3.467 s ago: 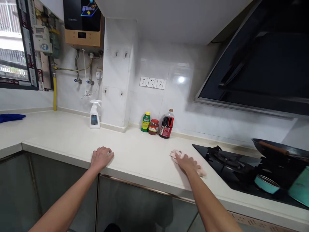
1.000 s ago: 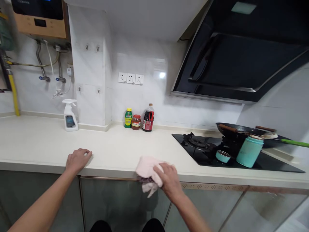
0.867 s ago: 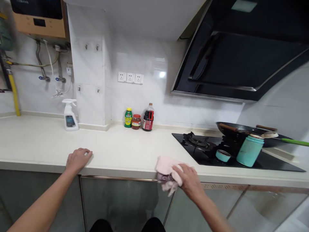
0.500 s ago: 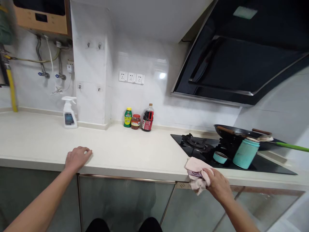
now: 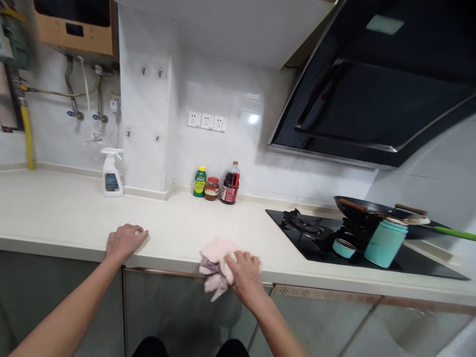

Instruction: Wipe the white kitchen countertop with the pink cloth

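Observation:
A pale pink cloth (image 5: 220, 252) lies bunched at the counter's front edge, one end hanging over it. My right hand (image 5: 245, 272) is closed on its right side and presses it against the counter. Well to the left, my left hand (image 5: 125, 241) rests on the white countertop (image 5: 174, 225) near the front edge, holding nothing, its fingers loosely bent and the thumb slightly apart.
Against the wall stand a green bottle (image 5: 200, 182), a red-lidded jar (image 5: 211, 189) and a dark sauce bottle (image 5: 230, 184). A white spray bottle (image 5: 112, 174) is farther left. On the right, a black stove (image 5: 297, 238) holds a wok (image 5: 366, 202), a teal canister (image 5: 386, 244) and its lid (image 5: 343, 249).
My right hand has swept left along the counter's front edge with the cloth, away from the stove. My left hand stays in place on the counter, and the view has shifted slightly.

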The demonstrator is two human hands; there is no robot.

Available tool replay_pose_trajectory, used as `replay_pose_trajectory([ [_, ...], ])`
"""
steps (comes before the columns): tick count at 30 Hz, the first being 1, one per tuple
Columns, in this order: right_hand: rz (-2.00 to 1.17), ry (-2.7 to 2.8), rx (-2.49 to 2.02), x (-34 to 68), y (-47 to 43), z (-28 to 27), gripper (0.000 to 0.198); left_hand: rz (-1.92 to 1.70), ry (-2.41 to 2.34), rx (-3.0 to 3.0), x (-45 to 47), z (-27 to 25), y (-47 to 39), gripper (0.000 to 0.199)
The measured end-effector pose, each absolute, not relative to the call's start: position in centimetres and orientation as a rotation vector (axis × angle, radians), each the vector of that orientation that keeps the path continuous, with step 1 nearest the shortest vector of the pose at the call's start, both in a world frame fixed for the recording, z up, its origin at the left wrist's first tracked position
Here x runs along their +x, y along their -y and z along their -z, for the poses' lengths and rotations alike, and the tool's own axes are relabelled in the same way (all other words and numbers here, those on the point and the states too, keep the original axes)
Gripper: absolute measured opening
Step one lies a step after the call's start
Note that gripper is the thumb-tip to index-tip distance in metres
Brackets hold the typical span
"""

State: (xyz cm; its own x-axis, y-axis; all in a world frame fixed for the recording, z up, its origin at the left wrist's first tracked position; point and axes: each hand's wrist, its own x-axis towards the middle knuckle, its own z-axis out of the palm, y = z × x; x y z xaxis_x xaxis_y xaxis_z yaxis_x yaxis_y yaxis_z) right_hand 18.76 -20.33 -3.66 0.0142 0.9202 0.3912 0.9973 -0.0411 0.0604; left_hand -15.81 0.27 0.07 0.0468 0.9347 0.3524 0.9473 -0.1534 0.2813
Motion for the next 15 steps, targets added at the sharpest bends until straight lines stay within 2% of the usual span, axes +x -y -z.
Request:
replay_pose_trajectory([
  [3,0.285,2.084,-1.851,14.6,17.4,2.3,0.044,0.753,2.0,-2.236,-16.0,0.2,-0.1,0.045],
  [7,-0.045,1.953,-1.742,14.7,13.1,-0.4,0.037,0.78,2.001,-2.211,-16.2,0.5,-0.1,0.044],
  [11,-0.283,1.737,-1.717,18.6,9.5,-2.4,0.045,0.807,2.001,-2.208,-16.1,0.6,0.0,0.043],
  [15,-0.308,1.445,-1.911,24.9,9.7,-1.3,0.064,0.818,2.002,-2.217,-16.2,0.6,0.2,0.042],
])
